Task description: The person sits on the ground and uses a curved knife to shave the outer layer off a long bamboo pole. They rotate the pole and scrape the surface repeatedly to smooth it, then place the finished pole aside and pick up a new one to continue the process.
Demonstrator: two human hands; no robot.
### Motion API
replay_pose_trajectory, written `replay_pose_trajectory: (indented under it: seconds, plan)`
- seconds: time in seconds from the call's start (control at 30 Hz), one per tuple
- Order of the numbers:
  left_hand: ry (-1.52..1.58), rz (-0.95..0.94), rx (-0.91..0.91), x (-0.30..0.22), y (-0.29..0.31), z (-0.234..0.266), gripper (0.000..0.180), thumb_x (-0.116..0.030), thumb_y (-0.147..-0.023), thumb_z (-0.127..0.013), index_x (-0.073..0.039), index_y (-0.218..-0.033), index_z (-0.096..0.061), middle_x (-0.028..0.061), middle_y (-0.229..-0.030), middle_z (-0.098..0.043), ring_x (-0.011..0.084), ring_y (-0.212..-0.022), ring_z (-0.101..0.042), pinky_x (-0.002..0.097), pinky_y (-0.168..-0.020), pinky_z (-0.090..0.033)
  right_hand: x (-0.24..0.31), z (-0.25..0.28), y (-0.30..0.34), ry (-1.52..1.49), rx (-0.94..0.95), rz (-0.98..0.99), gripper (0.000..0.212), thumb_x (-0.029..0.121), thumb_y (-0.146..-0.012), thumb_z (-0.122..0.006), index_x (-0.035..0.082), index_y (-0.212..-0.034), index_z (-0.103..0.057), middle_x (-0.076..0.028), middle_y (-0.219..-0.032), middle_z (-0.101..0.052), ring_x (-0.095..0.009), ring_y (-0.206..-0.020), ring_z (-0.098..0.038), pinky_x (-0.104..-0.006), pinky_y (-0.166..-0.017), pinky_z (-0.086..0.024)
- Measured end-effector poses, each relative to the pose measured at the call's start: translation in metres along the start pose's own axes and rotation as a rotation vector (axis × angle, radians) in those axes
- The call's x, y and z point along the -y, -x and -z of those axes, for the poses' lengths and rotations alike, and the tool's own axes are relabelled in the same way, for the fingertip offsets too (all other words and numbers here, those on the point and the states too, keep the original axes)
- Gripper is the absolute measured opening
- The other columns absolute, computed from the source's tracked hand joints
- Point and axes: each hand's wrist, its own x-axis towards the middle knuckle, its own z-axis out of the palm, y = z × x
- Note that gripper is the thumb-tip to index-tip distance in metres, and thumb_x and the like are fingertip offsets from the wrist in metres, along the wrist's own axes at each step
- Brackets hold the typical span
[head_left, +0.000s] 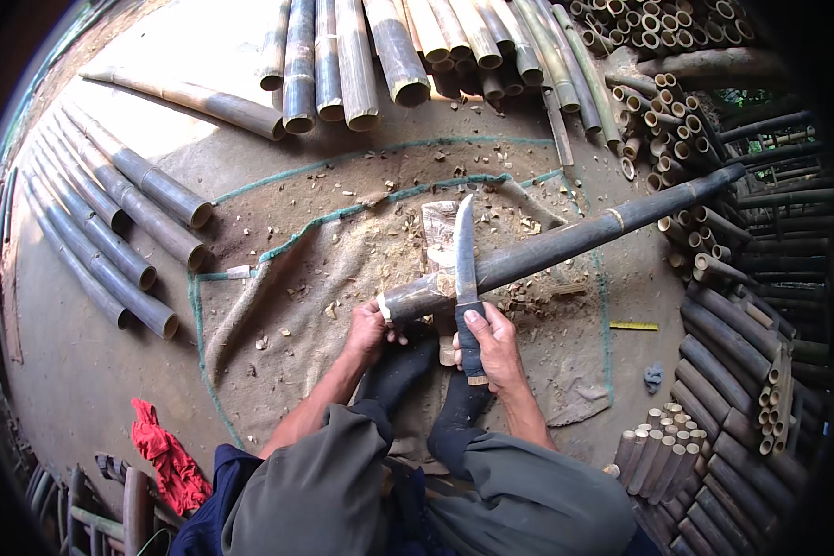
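Observation:
My left hand (368, 332) is closed around the pale cut end of a long dark bamboo pole (565, 243). The pole slants up to the far right. In my right hand (499, 350) is a large knife (465, 255), gripped by its black wrapped handle. Its blade points away from me and crosses over the pole near the held end. A wooden block (438, 222) lies under the pole at the crossing, partly hidden by it. My dark-covered feet are on either side of the block's near end.
Wood chips litter a brown cloth (334, 269) with green edging. Bamboo poles (338, 65) lie at the back, with more poles (120, 222) at left. Short cut pieces (658, 454) and stacked bamboo (727, 371) line the right. A red cloth (165, 454) lies at near left.

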Motion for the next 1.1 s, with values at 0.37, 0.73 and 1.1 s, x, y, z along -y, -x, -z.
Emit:
replay_pose_trajectory:
  seconds: [0.37,0.73,1.1]
  plan:
    - [0.071,0.001,0.04,-0.003,-0.004,-0.003,0.015,-0.009,-0.1,-0.067,0.0,-0.108,-0.075,0.0039,-0.069,-0.065,0.0109,-0.045,-0.05,0.0328,-0.046,-0.057,-0.008,-0.024,0.012,0.252,0.305,-0.021,0.03,0.032,-0.111,-0.067,0.004,-0.121,-0.063,-0.003,-0.082,-0.067,-0.009,-0.062,-0.065,-0.0255,-0.055,-0.054]
    - [0.007,0.086,0.023,-0.01,0.0,-0.009,0.024,-0.01,-0.104,-0.057,-0.006,-0.122,-0.072,-0.0017,-0.068,-0.058,0.0072,-0.045,-0.042,0.0321,-0.044,-0.054,-0.018,0.007,-0.001,0.285,0.066,0.115,0.029,0.034,-0.112,-0.064,0.005,-0.115,-0.061,-0.005,-0.078,-0.067,-0.011,-0.06,-0.066,-0.0264,-0.054,-0.054]
    - [0.059,0.083,0.008,-0.008,0.0,-0.002,0.015,-0.006,-0.1,-0.062,-0.001,-0.107,-0.075,0.0017,-0.07,-0.061,0.0098,-0.05,-0.051,0.0332,-0.048,-0.058,-0.022,-0.001,0.003,0.061,-0.021,0.061,0.026,0.031,-0.112,-0.063,0.005,-0.113,-0.061,-0.004,-0.079,-0.067,-0.01,-0.06,-0.065,-0.0265,-0.053,-0.055]
